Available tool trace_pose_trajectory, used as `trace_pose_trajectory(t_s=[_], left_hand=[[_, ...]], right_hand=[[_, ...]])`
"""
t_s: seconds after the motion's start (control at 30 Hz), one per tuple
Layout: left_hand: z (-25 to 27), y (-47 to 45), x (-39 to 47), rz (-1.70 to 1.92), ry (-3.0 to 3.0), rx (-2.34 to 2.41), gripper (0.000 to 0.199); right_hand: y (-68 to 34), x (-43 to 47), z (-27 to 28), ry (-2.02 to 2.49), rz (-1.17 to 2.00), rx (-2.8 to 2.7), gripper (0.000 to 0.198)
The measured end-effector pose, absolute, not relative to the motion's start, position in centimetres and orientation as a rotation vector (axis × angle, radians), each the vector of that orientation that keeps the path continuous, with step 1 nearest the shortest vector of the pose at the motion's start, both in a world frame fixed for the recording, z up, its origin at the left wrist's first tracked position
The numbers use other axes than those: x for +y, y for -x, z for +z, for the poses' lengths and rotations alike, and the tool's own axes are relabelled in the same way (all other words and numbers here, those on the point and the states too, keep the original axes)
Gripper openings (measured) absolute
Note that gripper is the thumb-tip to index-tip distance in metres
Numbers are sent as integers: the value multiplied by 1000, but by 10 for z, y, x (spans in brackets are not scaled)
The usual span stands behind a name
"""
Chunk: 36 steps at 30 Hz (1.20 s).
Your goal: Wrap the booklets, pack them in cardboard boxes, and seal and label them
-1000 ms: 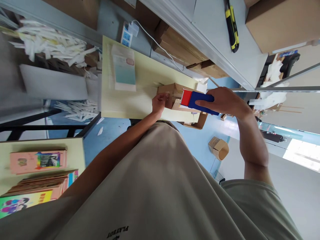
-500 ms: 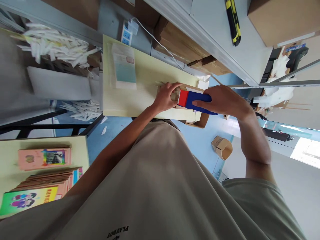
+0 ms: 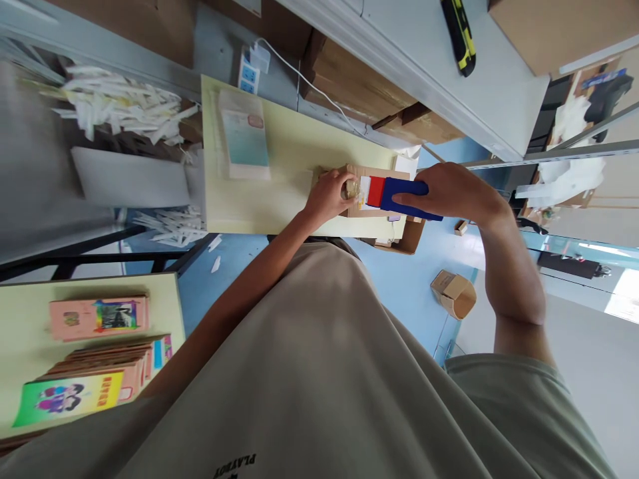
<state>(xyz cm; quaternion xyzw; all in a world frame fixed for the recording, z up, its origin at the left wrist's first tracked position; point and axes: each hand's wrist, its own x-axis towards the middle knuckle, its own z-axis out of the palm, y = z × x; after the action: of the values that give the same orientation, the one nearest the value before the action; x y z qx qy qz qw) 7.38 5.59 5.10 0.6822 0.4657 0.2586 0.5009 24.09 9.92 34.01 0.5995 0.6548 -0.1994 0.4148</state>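
Note:
My right hand (image 3: 444,189) is wrapped around a blue and red tape dispenser (image 3: 407,196), its red end pointing left over a small cardboard box (image 3: 372,174). The box lies flat on a pale yellow table (image 3: 294,143), a white label (image 3: 365,189) partly showing beside the dispenser. At the box's left end, my left hand (image 3: 327,193) grips it with thumb and fingers curled. Shiny clear tape (image 3: 351,189) shows between those fingertips. The underside of the left hand's grip is hidden.
A packet with a teal cover (image 3: 247,140) lies on the table's left. A utility knife (image 3: 459,36) rests on the grey shelf (image 3: 399,46) above. Booklets (image 3: 100,316) are stacked on a lower-left table. An open carton (image 3: 453,294) stands on the floor, right.
My right hand and the tape dispenser have moved slightly right, away from my left hand. The white label and tape now show between them. My left hand stays at the box's end.

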Motion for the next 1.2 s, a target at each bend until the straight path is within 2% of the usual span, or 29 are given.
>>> trace_pose_trajectory(t_s=[0.23,0.43,0.6,0.83,1.03,1.2], left_hand=[[49,-70,51,614,-1621,1149,52],[45,-78,45,665,-1570,1203,49],[43,-101,27,820,-1280,1394,65],[38,-138,17,949,-1093,1822,31],[40,-142,21,980,-1069,1955,25],[48,-121,22,979,-1090,2079,19]], right_hand=[[-303,109,289,-1473,-576,1603,81],[-338,121,231,-1446,-630,1658,80],[-352,114,222,-1510,-665,1745,74],[-356,98,225,-1563,-777,1858,66],[-370,91,227,-1590,-910,1896,69],[-442,73,254,-1559,-1052,1839,65]])
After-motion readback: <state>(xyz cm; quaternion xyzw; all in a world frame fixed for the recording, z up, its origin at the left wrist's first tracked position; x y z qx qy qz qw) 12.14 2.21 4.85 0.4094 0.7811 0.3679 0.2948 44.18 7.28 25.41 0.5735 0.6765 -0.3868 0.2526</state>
